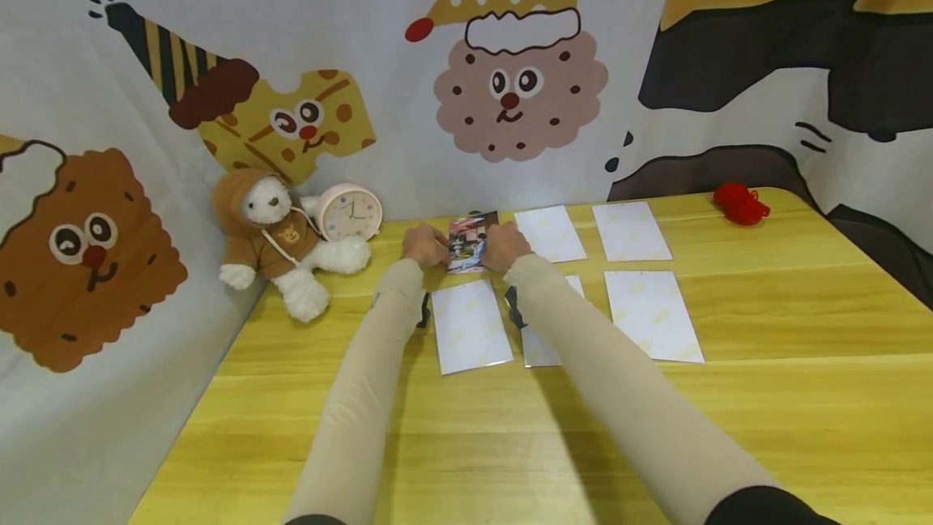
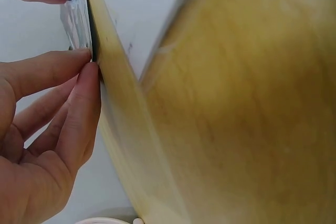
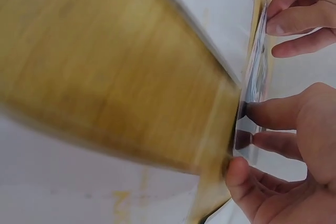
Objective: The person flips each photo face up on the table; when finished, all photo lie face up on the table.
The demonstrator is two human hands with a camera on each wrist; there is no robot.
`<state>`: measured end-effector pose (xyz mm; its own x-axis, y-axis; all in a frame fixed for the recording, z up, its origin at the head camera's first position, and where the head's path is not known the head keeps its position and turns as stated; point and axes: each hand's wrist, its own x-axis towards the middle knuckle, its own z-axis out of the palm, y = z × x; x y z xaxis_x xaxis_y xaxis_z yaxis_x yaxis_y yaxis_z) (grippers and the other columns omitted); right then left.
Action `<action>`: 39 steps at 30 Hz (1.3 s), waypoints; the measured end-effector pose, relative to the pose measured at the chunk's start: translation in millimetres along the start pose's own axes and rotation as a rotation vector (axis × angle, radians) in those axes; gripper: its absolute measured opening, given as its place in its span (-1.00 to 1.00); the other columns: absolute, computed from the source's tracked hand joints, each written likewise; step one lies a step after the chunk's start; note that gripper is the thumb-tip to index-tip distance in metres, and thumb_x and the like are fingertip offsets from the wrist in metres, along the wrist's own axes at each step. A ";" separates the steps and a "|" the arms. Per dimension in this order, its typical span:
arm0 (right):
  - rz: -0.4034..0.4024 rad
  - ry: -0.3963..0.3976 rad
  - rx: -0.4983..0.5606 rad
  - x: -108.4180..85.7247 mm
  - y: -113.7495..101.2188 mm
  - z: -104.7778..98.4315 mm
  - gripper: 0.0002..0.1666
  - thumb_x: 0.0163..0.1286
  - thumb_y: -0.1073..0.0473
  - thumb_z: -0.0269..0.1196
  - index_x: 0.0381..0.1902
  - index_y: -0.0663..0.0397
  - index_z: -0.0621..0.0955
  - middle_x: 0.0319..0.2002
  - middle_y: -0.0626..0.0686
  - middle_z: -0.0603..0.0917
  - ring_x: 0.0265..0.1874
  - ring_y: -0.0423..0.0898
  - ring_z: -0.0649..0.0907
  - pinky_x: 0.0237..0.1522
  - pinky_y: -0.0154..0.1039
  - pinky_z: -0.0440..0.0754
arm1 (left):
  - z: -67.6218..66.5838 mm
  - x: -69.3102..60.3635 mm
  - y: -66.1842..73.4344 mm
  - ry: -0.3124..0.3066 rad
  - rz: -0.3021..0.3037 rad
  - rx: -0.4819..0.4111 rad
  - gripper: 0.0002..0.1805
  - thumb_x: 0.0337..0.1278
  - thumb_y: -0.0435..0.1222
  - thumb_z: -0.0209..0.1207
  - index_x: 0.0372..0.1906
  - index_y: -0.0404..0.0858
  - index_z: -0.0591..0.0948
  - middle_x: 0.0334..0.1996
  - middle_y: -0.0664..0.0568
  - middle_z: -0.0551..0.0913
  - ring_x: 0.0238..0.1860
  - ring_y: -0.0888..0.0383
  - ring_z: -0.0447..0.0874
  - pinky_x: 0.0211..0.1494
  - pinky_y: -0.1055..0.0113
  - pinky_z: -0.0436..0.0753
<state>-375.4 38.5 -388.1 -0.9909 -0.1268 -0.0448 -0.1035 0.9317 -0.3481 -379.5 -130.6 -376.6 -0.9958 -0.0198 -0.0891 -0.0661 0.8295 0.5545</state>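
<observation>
A glossy picture card (image 1: 467, 245) with a colourful scene on its face is held between both hands at the back of the table. My left hand (image 1: 425, 247) pinches its left edge between thumb and finger (image 2: 79, 106). At the other side, my right hand (image 1: 509, 245) grips the right edge, with fingertips against the glossy face in the right wrist view. Just in front lies a white card (image 1: 472, 327) with faint yellow print. Another white card (image 1: 541, 345) is partly covered by the right forearm.
More white cards lie to the right: a back one (image 1: 550, 233), a far-right back one (image 1: 632, 231) and a front one (image 1: 653, 315). A teddy bear (image 1: 280, 237) and a pink clock (image 1: 351, 212) stand at left. Red yarn (image 1: 740, 203) lies at the back right.
</observation>
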 end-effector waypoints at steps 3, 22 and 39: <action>-0.016 -0.003 -0.017 -1.1 -0.2 -2.0 -0.58 0.25 0.22 0.26 0.05 0.30 0.65 0.07 0.32 0.60 -0.06 0.18 0.68 0.00 0.05 0.71 | -0.5 -0.6 0.9 0.005 0.006 0.002 -0.63 -0.08 -0.40 0.43 -0.05 -0.24 0.77 0.13 -0.18 0.69 0.31 -0.14 0.44 0.50 0.11 0.39; -0.077 0.008 0.009 1.2 15.3 4.0 -0.74 0.25 0.17 0.21 -0.15 0.12 0.69 0.05 0.27 0.53 -0.03 0.16 0.62 -0.04 0.10 0.70 | 4.1 -2.0 0.0 -0.001 0.029 0.051 -0.68 -0.01 -0.40 0.40 -0.06 -0.22 0.78 0.10 -0.12 0.73 0.21 -0.11 0.54 0.38 0.10 0.51; -0.255 0.045 0.057 -18.0 99.7 -59.9 -0.54 0.44 0.14 0.21 0.16 0.37 0.60 0.20 0.37 0.63 0.24 0.30 0.56 0.32 0.16 0.49 | 1.1 -18.8 38.2 -0.110 0.103 -0.475 -0.63 0.45 -0.28 0.08 0.23 -0.34 0.57 0.09 -0.28 0.65 -0.03 -0.15 0.73 0.05 0.13 0.73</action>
<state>-373.0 154.1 -365.9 -0.9365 -0.3384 0.0920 -0.3463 0.8511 -0.3946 -363.2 -97.9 -354.7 -0.9878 0.1291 -0.0870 -0.0150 0.4776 0.8784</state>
